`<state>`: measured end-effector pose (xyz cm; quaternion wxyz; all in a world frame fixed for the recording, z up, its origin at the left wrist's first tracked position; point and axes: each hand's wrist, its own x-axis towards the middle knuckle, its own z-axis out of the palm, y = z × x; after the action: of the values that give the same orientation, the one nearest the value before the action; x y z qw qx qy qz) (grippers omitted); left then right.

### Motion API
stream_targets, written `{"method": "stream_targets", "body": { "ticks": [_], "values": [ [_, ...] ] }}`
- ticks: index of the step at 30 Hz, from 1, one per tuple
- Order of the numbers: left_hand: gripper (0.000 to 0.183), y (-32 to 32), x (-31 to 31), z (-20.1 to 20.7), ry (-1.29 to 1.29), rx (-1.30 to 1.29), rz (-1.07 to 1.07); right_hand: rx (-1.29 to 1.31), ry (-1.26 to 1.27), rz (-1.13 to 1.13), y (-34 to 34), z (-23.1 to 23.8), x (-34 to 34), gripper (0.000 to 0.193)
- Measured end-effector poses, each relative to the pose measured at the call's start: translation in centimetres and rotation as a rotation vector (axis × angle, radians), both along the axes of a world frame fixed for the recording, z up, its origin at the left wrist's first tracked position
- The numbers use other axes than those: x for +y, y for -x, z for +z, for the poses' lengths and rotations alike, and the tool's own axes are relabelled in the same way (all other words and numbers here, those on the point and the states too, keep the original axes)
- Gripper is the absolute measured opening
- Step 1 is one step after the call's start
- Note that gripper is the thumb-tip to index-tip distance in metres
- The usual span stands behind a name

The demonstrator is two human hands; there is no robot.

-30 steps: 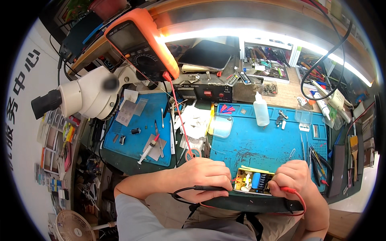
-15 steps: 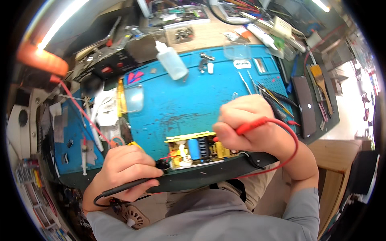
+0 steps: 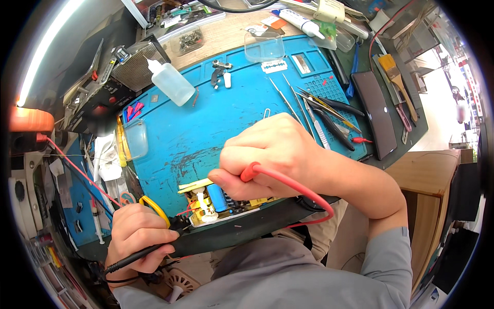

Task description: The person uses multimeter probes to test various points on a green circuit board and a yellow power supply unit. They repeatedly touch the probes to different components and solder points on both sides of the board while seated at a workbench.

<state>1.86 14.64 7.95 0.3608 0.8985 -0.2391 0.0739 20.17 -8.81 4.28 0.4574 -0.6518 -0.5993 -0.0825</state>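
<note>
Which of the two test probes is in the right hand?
The red probe, its red lead looping out from the right hand. The other probe is black and held in the left hand.

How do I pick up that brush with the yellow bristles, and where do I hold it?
Probably pinch the brush by its slim handle, coming from above: it's lying down, yellow bristles toward the picture's top, handle toward the bottom.

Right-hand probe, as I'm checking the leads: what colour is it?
The probe in the right hand is red, best seen in the head view.
</note>
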Motion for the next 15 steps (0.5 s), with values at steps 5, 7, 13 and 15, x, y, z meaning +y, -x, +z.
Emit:
{"method": "stream_targets", "body": {
  "ticks": [5,7,13,15],
  "values": [
    [0.018,-0.11,-0.10,-0.07,0.009,-0.007,-0.003,-0.012,-0.025,-0.013,0.09,-0.18,0.16,0.042],
    [0.017,-0.09,-0.09,-0.05,0.009,-0.010,-0.002,-0.012,-0.029,-0.011,0.12,-0.17,0.21,0.042],
    [0.017,-0.03,0.10,-0.26,0.017,-0.021,-0.010,-0.006,-0.033,-0.005,0.24,-0.27,0.34,0.039],
    [0.018,-0.08,0.10,-0.13,0.016,-0.022,-0.013,-0.009,-0.033,-0.010,0.30,-0.20,0.34,0.039]
  ]
}}
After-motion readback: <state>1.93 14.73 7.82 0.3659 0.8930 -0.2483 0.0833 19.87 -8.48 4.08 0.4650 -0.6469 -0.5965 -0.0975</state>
